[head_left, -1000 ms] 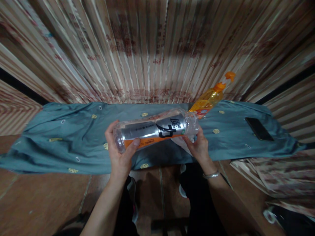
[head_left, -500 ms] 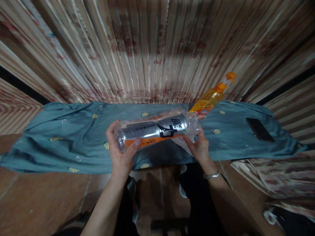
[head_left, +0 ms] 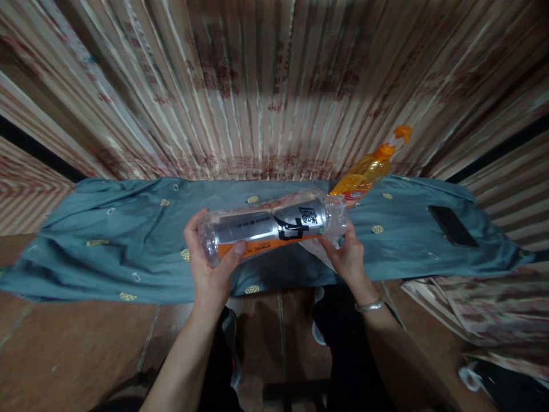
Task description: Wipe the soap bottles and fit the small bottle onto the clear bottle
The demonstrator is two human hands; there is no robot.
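I hold a clear plastic bottle (head_left: 274,226) with a grey, black and orange label, lying sideways in the air above a surface draped in blue-green cloth (head_left: 107,240). My left hand (head_left: 210,269) is wrapped round its base end. At the neck end, my right hand (head_left: 347,257) grips the bottle, with what looks like a pale cloth or paper (head_left: 317,252) under its fingers. Whether the bottle has a cap is hidden.
An orange-yellow bottle with an orange flip cap (head_left: 364,171) stands just behind the held bottle. A dark phone (head_left: 452,226) lies on the cloth at the right. Striped patterned curtains (head_left: 266,86) hang behind. My legs and the brown tiled floor (head_left: 86,349) are below.
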